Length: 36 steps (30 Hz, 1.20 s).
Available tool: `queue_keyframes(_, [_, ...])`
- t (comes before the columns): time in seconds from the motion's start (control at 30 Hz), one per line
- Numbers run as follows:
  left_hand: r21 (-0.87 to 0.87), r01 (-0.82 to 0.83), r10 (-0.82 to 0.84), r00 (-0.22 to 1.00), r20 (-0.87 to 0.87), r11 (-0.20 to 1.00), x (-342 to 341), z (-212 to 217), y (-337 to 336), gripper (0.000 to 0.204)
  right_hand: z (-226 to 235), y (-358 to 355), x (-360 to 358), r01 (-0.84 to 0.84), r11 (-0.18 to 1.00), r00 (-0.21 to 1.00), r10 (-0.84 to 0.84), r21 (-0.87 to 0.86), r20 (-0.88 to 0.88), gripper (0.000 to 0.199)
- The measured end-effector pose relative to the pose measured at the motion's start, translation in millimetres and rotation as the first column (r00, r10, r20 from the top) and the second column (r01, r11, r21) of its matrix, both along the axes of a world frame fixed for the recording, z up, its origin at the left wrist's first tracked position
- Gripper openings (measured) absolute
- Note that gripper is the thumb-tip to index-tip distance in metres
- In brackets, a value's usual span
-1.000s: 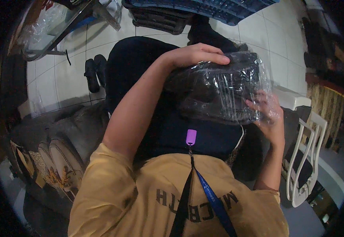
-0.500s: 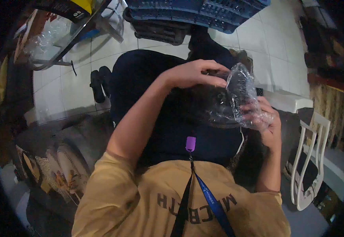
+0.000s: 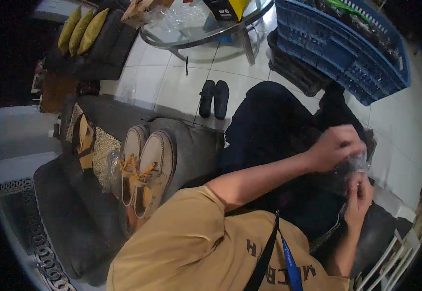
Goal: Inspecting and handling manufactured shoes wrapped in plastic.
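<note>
Clear plastic wrap, crumpled, sits btwn the person's hands, above the lap, R of ctr. L hand is curled almost to a fist, fingers closed on the wrap's upper part; R hand, just below, pinches its lower end w/ thumb & fingers, so both grips look narrow. Can't tell what's in or under the wrap: too dark & blurred vs the dark trousers. Mustard T-shirt has dark lettering; lanyard, one strap black, one blue, lies down its front. To the L, pair of beige shoes w/ orange laces rests on grey sofa. Black shoes, also a pair, are on pale floor tiles past the sofa edge. Up top, glass table w/ rounded edge bears loose clear film & yellow-and-black box. Top R, blue crate sits over dark crate; smth bright green shows in the blue one. Upper L, three yellow-green cushions lean in a row on dark couch. Bottom R, white barred frame, partly cut off.
</note>
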<state>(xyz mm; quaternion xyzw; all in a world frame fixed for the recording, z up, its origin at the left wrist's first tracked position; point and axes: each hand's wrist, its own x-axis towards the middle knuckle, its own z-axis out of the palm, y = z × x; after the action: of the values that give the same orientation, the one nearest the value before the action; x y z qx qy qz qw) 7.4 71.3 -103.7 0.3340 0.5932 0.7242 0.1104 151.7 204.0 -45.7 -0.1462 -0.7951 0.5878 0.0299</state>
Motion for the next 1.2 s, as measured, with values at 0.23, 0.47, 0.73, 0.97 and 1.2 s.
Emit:
queue_keyframes(0.23, [0.014, -0.270, 0.265, 0.951, 0.157, 0.963, -49.5, 28.3, -21.8, 0.025, 6.8, -3.2, -36.8, 0.079, 0.908, 0.907, 0.106, 0.412, -0.407, 0.007])
queue_keyframes(0.47, [0.235, -0.489, 0.471, 0.872, 0.130, 0.840, -99.1, 51.7, -65.8, 0.029, 39.4, 3.7, -84.6, 0.089, 0.967, 0.845, 0.053, 0.237, -0.532, 0.008])
queue_keyframes(0.73, [-0.365, -0.109, 0.009, 0.964, -0.266, 0.925, -59.2, 13.3, -67.0, 0.164, 45.7, -15.0, -107.6, -0.106, 0.955, 0.813, 0.243, 0.276, -0.529, 0.011])
queue_keyframes(0.97, [-0.561, 0.044, -0.365, 0.800, -0.475, 0.826, -47.0, 3.6, -25.7, 0.048, 42.7, -1.9, -93.5, -0.259, 0.809, 0.795, 0.489, 0.527, -0.360, 0.018])
queue_keyframes(1.2, [-0.390, -0.161, -0.075, 0.848, -0.524, 0.906, -41.1, 11.1, -28.8, 0.018, -9.4, 23.3, -77.1, -0.011, 0.994, 0.836, 0.070, 0.111, -0.545, 0.065])
